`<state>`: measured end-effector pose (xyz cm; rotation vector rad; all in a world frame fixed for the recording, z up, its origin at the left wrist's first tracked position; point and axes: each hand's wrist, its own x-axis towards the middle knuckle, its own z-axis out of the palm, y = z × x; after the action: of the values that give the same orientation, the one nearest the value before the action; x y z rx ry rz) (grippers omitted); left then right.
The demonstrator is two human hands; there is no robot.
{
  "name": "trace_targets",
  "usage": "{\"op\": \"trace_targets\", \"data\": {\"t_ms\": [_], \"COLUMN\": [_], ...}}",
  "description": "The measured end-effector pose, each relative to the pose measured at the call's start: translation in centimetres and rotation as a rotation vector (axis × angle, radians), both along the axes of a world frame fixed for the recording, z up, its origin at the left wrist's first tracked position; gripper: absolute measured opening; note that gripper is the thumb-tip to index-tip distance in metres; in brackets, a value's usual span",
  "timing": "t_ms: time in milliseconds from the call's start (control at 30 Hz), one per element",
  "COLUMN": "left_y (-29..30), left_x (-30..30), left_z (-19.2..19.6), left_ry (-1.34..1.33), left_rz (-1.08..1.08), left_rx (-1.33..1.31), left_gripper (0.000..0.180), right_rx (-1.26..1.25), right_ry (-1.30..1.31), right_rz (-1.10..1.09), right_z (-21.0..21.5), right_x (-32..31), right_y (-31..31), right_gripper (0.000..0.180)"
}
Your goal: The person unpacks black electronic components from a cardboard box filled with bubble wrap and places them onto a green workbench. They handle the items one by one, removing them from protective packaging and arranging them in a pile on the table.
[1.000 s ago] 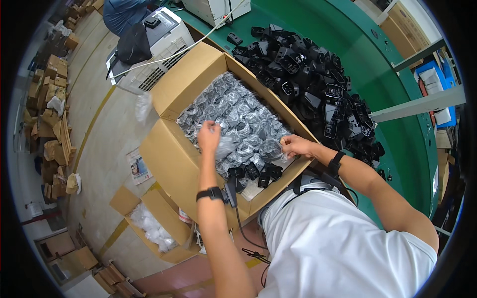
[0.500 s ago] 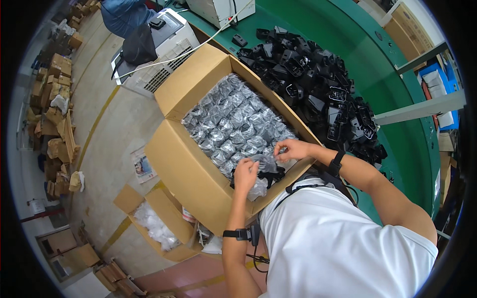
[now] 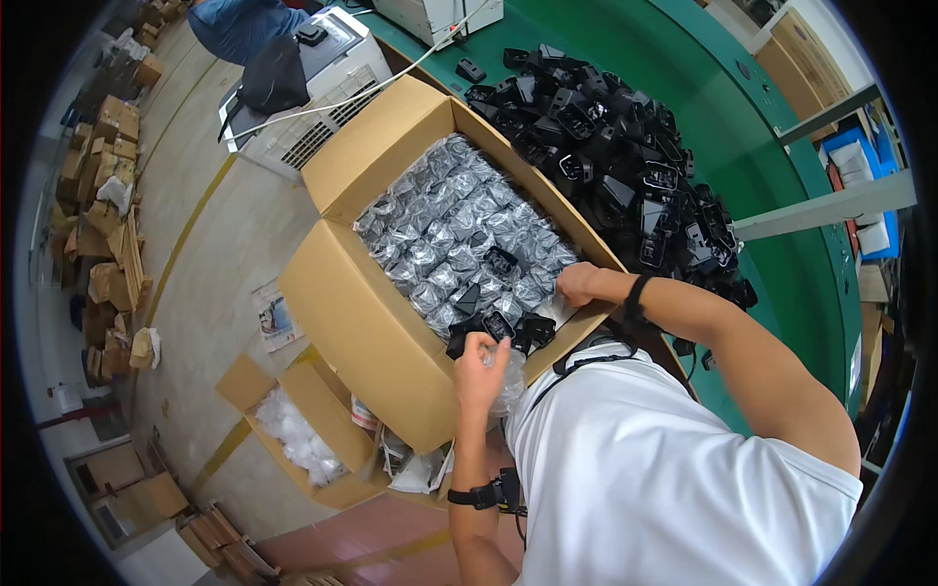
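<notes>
A large open cardboard box (image 3: 357, 332) holds rows of parts wrapped in clear plastic (image 3: 459, 225). Several unwrapped black plastic housings (image 3: 500, 260) lie on top of them, mostly toward the near side. My left hand (image 3: 479, 376) is at the box's near edge, its fingers closed on a black plastic housing (image 3: 497, 324). Crumpled clear plastic bags (image 3: 510, 381) sit against that hand. Down at the box's right inner wall, my right hand (image 3: 578, 284) is curled among the wrapped parts. Its fingertips and whatever they hold are hidden.
On the green table (image 3: 782, 264) to the right lies a heap of black housings (image 3: 596, 137). A smaller carton (image 3: 342, 430) with white plastic bags (image 3: 298, 430) stands at left. Beyond the box are a white machine (image 3: 318, 117) and a person in blue (image 3: 239, 29).
My right hand has moved from the translucent bag to the box's right wall. My left hand has shifted slightly down. More loose black housings now show on the wrapped layer.
</notes>
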<state>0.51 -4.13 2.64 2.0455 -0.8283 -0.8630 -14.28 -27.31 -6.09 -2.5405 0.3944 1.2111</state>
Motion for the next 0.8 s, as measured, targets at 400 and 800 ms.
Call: {"op": "trace_targets", "data": {"t_ms": [400,800], "left_y": [-1.9,0.4], "left_x": [-1.2,-1.7], "left_z": [-2.9,-6.7], "left_ry": [-0.132,0.364], "left_rz": [-0.335,-0.089], "left_rx": [-0.135,-0.171], "left_gripper": [0.019,0.027], "right_rx": [1.386,1.630], "right_ry": [-0.277,-0.023], "right_rz": [-1.053,-1.299], "right_z": [7.8,5.0], "right_x": [-0.5,-0.6], "right_y": [3.4,3.8], "right_gripper": [0.027,0.026]}}
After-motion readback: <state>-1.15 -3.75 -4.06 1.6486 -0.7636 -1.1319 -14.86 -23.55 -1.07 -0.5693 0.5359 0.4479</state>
